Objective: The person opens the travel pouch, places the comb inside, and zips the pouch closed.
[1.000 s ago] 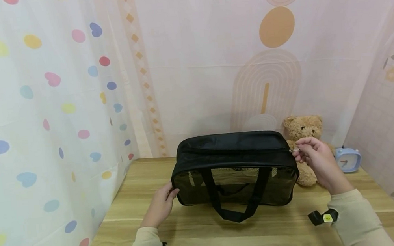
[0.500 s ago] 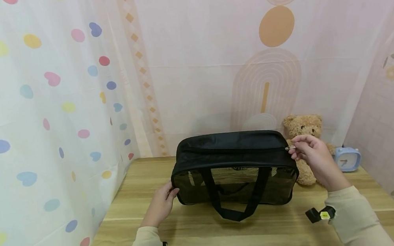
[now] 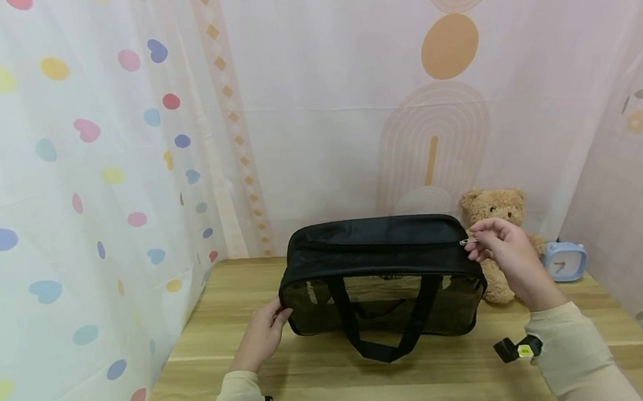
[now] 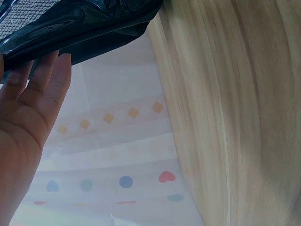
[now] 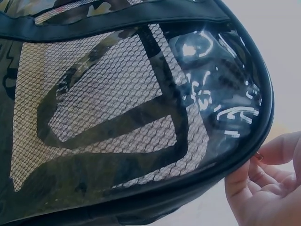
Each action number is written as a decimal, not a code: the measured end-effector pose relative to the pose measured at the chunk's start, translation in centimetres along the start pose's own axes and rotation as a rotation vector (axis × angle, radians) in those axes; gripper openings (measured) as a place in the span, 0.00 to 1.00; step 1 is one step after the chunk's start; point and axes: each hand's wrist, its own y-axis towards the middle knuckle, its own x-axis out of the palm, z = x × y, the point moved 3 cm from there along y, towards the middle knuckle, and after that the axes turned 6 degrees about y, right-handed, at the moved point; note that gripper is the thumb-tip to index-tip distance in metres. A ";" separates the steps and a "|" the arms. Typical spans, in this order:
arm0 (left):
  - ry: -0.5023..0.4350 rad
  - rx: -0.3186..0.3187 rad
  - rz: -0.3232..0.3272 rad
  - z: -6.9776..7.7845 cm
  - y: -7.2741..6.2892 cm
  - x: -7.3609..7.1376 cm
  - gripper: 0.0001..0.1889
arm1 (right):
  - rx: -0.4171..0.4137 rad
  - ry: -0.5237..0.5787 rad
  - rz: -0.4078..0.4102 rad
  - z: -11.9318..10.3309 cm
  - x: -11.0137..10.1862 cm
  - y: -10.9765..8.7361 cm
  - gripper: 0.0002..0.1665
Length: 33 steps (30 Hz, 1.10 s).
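Observation:
A black bag (image 3: 379, 228) with see-through front panel stands on the wooden table, its front handle (image 3: 384, 351) hanging down. My left hand (image 3: 261, 335) grips the bag's lower left end, thumb on the front and fingers behind. In the left wrist view, the fingers (image 4: 59, 77) reach behind the bag's dark edge. At the top right end, my right hand (image 3: 510, 256) pinches the metal zipper pull (image 3: 466, 241) between thumb and fingertips. The right wrist view shows this hand (image 5: 270, 188) beyond the bag's rim, with mesh (image 5: 99, 70) visible through the clear panel.
Behind my right hand sits a brown teddy bear (image 3: 490, 203), partly hidden. A light blue alarm clock (image 3: 566, 261) stands to its right. Patterned curtains (image 3: 316, 149) hang along the back and both sides of the table (image 3: 329, 400).
The right hand has moved a short way left along the bag's top, carrying the zipper pull with it. The left hand and the bag have stayed in place.

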 end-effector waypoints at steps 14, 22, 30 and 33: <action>0.001 0.017 0.017 0.0 -0.1 0.2 0.09 | -0.011 -0.169 0.013 -1.6 1.7 0.2 0.15; -0.014 0.020 0.018 0.1 0.0 0.2 0.09 | -0.010 -0.207 0.001 -2.3 2.7 0.3 0.15; -0.067 -0.040 -0.022 -0.2 -0.2 -0.2 0.09 | -0.010 -0.182 -0.016 -2.0 2.7 0.4 0.14; -0.126 -0.054 0.009 -0.3 -0.2 -0.6 0.13 | -0.008 -0.163 -0.024 -1.8 2.8 0.5 0.14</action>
